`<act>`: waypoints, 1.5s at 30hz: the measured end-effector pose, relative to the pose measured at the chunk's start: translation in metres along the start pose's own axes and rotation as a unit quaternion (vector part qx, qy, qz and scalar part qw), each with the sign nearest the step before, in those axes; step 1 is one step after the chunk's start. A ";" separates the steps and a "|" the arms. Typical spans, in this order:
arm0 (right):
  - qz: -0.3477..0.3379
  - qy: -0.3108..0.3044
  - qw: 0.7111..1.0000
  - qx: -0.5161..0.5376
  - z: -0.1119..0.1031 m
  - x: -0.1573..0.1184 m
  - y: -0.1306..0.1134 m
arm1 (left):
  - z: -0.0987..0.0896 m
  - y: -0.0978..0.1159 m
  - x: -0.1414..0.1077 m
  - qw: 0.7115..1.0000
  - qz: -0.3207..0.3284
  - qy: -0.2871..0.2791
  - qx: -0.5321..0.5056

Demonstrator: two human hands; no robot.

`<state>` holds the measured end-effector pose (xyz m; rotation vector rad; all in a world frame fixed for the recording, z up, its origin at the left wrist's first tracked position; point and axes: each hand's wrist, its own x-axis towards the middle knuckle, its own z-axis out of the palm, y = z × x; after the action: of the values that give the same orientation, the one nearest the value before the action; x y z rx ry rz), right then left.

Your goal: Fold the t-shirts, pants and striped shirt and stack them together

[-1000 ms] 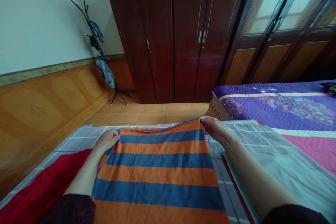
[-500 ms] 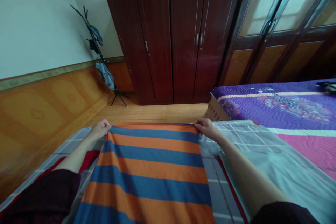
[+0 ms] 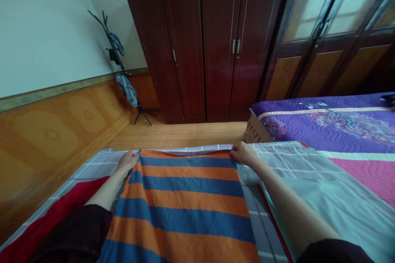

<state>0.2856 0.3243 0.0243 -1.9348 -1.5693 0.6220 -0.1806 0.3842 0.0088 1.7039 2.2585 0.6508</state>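
Orange-and-blue cloth [image 3: 188, 205] spreads over the checked sheet [image 3: 95, 165], its far corners pinched by the closed left hand [image 3: 127, 161] and right hand [image 3: 246, 154], which have just drawn closer together, so the edge between dips, apparently leaving it less smoothly stretched.

Left hand [image 3: 127, 161]: with it we pinch the far left corner of the striped cloth [image 3: 191, 213].
Right hand [image 3: 243, 153]: with it we grip the far right corner.
Striped cloth: orange and blue, hem near the checked bedding [image 3: 89, 169]'s far edge.
Red cloth [image 3: 72, 200]: near the bedding's left edge.
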 end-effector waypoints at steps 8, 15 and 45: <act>-0.045 -0.062 0.967 0.244 -0.013 -0.002 0.001 | 0.001 -0.003 0.005 0.998 -0.056 -0.004 0.010; -0.073 -0.027 0.970 0.228 -0.012 0.006 0.017 | 0.000 -0.001 0.011 0.999 -0.039 -0.018 0.007; -0.331 0.057 0.904 -0.263 0.057 -0.018 -0.005 | -0.078 -0.097 -0.249 0.998 0.011 0.018 0.065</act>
<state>0.2409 0.3154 -0.0138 -1.5504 -2.3063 -0.2229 -0.2251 0.1093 0.0115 1.7928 2.3575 0.5536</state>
